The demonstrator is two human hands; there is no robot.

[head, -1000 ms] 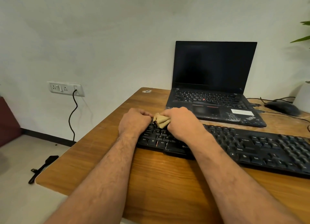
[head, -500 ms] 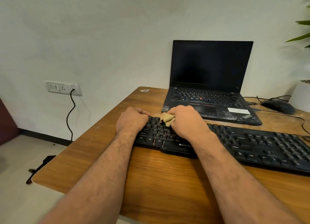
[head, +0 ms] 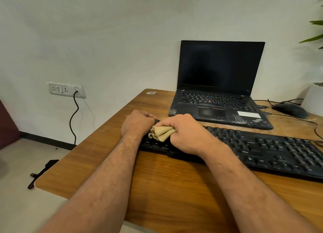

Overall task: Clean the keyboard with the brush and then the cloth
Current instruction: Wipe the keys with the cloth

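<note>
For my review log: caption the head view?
Right hand wipes keyboard with cloth; left hand grips its end.

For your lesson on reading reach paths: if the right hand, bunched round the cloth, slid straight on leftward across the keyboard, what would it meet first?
Most likely the left hand, which grips the keyboard's left end just beyond the cloth held by the right hand; the gap looks slight, though depth is unclear.

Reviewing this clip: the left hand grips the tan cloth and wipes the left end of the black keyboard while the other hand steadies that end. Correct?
Not quite. In the head view the right hand grips the tan cloth on the keyboard; the left hand steadies its left end.
</note>
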